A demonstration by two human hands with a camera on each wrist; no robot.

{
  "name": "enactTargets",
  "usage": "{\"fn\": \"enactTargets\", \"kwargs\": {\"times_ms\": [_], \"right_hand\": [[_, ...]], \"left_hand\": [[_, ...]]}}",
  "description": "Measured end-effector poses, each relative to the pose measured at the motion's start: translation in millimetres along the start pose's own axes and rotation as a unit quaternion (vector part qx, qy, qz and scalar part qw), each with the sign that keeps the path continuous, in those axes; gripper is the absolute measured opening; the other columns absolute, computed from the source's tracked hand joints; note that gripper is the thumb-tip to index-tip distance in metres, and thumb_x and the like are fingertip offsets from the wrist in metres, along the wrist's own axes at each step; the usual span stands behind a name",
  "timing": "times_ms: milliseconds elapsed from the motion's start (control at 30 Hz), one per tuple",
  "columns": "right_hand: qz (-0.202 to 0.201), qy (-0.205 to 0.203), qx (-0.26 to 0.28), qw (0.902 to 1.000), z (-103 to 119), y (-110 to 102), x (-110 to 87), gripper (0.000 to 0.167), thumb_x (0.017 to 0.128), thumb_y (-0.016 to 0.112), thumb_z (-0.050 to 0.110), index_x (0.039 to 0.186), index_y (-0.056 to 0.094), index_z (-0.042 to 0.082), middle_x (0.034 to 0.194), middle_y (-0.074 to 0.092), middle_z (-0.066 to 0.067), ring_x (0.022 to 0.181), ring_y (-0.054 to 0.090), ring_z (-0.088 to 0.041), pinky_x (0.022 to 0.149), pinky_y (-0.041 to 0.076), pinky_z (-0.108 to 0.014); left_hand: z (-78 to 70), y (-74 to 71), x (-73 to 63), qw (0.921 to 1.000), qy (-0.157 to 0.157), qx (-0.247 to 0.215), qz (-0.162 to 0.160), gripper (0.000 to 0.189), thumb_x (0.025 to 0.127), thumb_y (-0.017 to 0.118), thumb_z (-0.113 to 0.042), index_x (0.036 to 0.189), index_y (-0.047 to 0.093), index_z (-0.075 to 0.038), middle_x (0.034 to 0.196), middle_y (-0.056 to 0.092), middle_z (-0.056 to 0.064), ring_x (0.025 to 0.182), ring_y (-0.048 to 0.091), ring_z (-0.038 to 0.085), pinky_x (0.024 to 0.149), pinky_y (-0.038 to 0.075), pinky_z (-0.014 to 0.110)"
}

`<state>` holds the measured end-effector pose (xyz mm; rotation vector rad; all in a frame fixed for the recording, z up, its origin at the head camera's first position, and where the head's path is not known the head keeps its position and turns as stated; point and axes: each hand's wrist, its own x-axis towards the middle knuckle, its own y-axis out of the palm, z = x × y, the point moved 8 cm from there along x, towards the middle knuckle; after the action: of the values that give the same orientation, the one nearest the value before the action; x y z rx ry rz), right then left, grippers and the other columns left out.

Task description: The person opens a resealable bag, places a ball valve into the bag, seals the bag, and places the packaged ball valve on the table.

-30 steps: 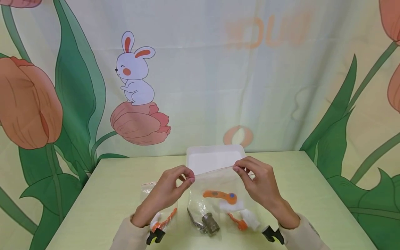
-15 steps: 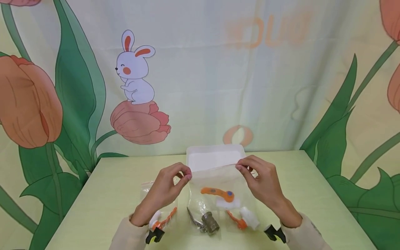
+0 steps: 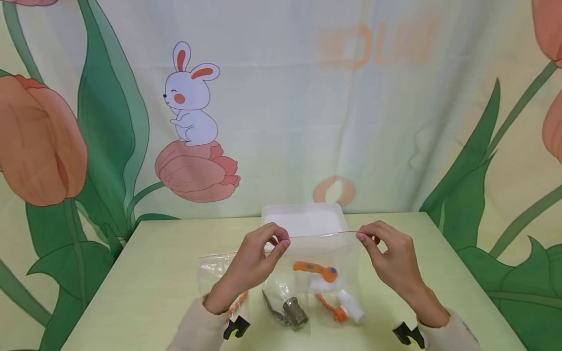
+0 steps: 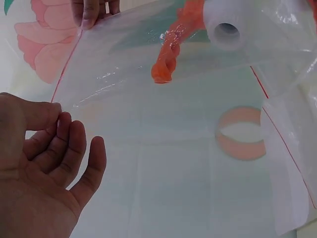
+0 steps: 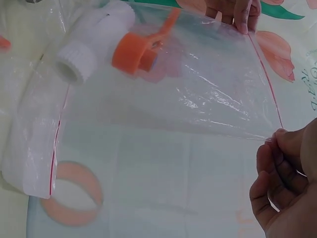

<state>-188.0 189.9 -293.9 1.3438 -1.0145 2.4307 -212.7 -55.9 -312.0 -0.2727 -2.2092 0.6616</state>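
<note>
A clear zip bag with a red line along its top edge hangs upright between my hands. Inside lies a white plastic valve with an orange lever handle. My left hand pinches one top corner between thumb and index finger. The opposite corner is pinched by my right hand. In the right wrist view, the bag's top edge is stretched straight between both hands. Whether its seal is closed, I cannot tell.
Behind the bag stands a white tray. On the table lie further clear bags: one with a metal valve, one with a white and orange valve, and another bag partly behind my left arm.
Both hands have moved to the right with the bag held between them. My left forearm now covers more of the leftmost bag on the table.
</note>
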Motion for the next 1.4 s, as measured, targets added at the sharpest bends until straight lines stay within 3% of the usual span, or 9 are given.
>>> {"fn": "enactTargets", "kwargs": {"times_ms": [300, 600, 767, 1100, 1400], "right_hand": [[-0.031, 0.017, -0.023, 0.9991, -15, -34, -14.2, 0.020, 0.078, 0.074, -0.009, 0.085, 0.068, 0.009, 0.077, 0.064, 0.004, 0.071, 0.050, 0.002, 0.066, 0.042, -0.010], [-0.038, 0.061, -0.038, 0.9967, -35, -57, -31.0, 0.015, 0.083, 0.071, -0.008, 0.090, 0.069, 0.005, 0.080, 0.065, 0.000, 0.076, 0.054, 0.008, 0.077, 0.043, -0.003], [-0.033, 0.094, -0.039, 0.9942, -49, -70, -41.5, 0.002, 0.090, 0.067, 0.001, 0.092, 0.067, 0.000, 0.081, 0.063, 0.003, 0.078, 0.053, 0.010, 0.078, 0.042, -0.002], [-0.029, 0.136, -0.072, 0.9876, -67, -91, -62.9, 0.005, 0.093, 0.065, 0.006, 0.090, 0.068, 0.003, 0.079, 0.062, 0.005, 0.078, 0.051, 0.014, 0.077, 0.040, 0.000], [-0.042, 0.160, -0.088, 0.9822, -79, -107, -80.7, 0.005, 0.092, 0.065, 0.005, 0.089, 0.068, 0.003, 0.082, 0.057, 0.025, 0.078, 0.050, 0.017, 0.075, 0.040, 0.000]], "left_hand": [[-19.8, 31.2, 17.3, 0.9994, -0.006, -0.026, 0.021, 0.005, 0.096, 0.062, -0.010, 0.091, 0.061, -0.012, 0.083, 0.062, -0.003, 0.080, 0.060, 0.010, 0.060, 0.049, 0.019], [-34.8, 64.0, 28.5, 0.9964, 0.007, -0.064, 0.056, 0.004, 0.097, 0.060, -0.009, 0.094, 0.062, -0.007, 0.086, 0.064, 0.002, 0.081, 0.060, 0.011, 0.076, 0.054, 0.020], [-42.1, 85.0, 30.2, 0.9929, 0.003, -0.082, 0.086, 0.004, 0.097, 0.060, -0.009, 0.096, 0.063, -0.006, 0.088, 0.066, 0.003, 0.081, 0.061, 0.011, 0.078, 0.053, 0.017], [-50.7, 122.2, 27.1, 0.9854, -0.013, -0.108, 0.131, 0.006, 0.098, 0.059, -0.010, 0.096, 0.063, -0.006, 0.087, 0.067, 0.004, 0.079, 0.059, 0.005, 0.076, 0.050, 0.011], [-58.0, 152.1, 26.1, 0.9842, -0.001, -0.090, 0.153, 0.008, 0.098, 0.058, -0.012, 0.097, 0.064, -0.008, 0.086, 0.068, 0.000, 0.080, 0.058, 0.000, 0.074, 0.051, 0.010]]}}
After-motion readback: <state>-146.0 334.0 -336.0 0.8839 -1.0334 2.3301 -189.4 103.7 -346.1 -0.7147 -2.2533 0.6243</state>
